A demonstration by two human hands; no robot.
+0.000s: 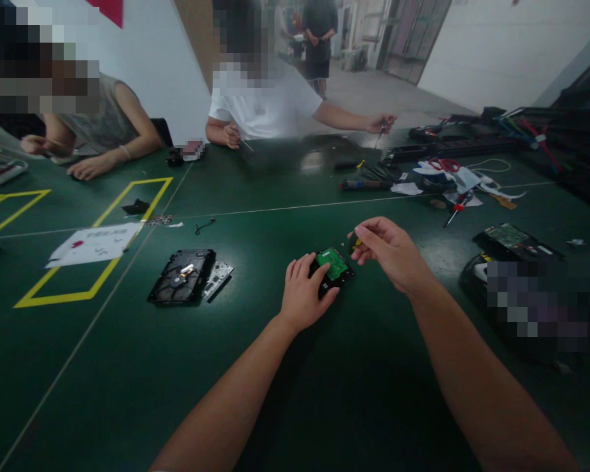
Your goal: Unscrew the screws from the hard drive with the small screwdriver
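A hard drive [344,278] with a green circuit board [332,261] on top lies on the table. My left hand [302,292] holds it from the left and near side, with a finger over the board and the thumb at the near edge. Just to its upper right, my right hand [386,252] is closed in a pinch on a small screwdriver [356,244] with yellow on its handle. Its tip is too small to make out, so I cannot tell whether it touches the drive. A few tiny bits, perhaps screws, lie beside the board.
To the left sit a black plastic housing [183,276] and a metal plate [218,280]. A paper sheet [96,244] lies beyond. On the right are another circuit board [514,239], a black bag [476,282] and a red-handled screwdriver [456,211]. Two people sit across the table.
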